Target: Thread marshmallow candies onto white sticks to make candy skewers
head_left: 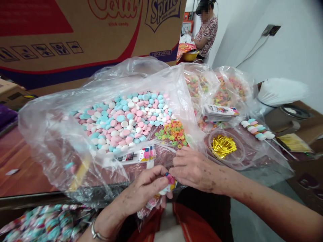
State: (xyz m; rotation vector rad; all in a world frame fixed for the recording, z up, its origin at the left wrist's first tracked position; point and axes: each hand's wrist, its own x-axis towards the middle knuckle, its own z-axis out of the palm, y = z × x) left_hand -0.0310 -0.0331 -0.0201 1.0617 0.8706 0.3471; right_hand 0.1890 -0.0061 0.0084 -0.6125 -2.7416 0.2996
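My left hand (147, 186) is closed around a small clear candy packet (151, 204) with a colourful printed top (171, 181). At the upper edge of that packet, the curled fingers of my right hand (190, 168) pinch together; their tips are partly hidden. Just beyond my hands lies a large clear plastic bag (50, 124) spread open. Pink, blue and white round candies (121, 121) are heaped on it, beside a smaller pile of ring-shaped candies (174, 132). Printed cards (137, 154) lie in front of the heap, with thin white sticks close by.
A round dish holds gold twist ties (223, 146). Right of it lie twisted marshmallow sticks (257, 129); behind stands a card stack (220, 112). A big cardboard box (101, 37) blocks the back left. Filled packets (47, 223) sit lower left. Another person (208, 32) works behind.
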